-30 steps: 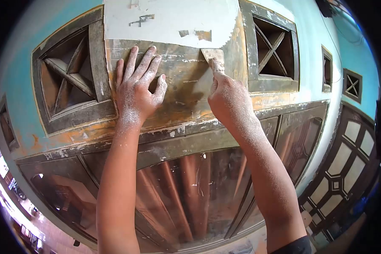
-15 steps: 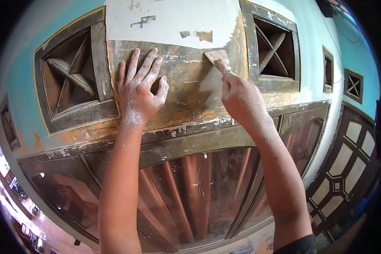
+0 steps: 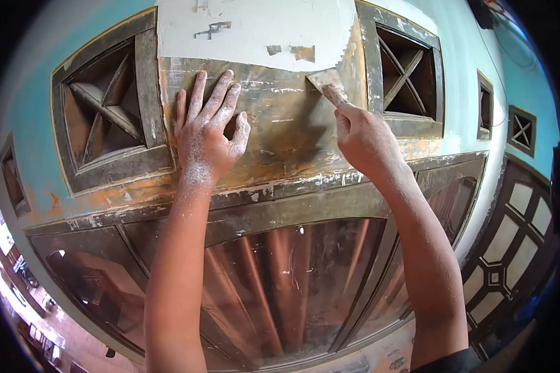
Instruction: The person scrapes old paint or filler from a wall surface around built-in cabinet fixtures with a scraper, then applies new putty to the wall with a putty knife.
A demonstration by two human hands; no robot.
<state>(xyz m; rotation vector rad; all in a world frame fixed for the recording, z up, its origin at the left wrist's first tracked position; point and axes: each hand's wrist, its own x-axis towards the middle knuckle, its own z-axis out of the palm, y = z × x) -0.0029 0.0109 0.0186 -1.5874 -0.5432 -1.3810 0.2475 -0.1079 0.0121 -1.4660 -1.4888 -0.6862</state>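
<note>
My left hand [image 3: 207,132], dusted with white powder, lies spread against a bare brown panel [image 3: 274,127] between two vent openings. Closed round the handle of a putty knife [image 3: 325,77] is my right hand [image 3: 368,138]. The knife's wide blade touches the wall near the ragged lower edge of the white paint layer [image 3: 249,25]. Small white flecks and scratches mark the brown surface. Part of the handle is hidden inside my right fist.
Wooden vent frames with crossed slats flank the panel, a left vent [image 3: 109,102] and a right vent [image 3: 406,71]. Below runs a wooden beam [image 3: 280,214] over a glass window [image 3: 286,292] with reddish-brown curtains. A panelled door [image 3: 510,242] stands far right.
My right hand and the putty knife have shifted slightly to the right along the paint edge. My left hand stays flat in nearly the same place.
</note>
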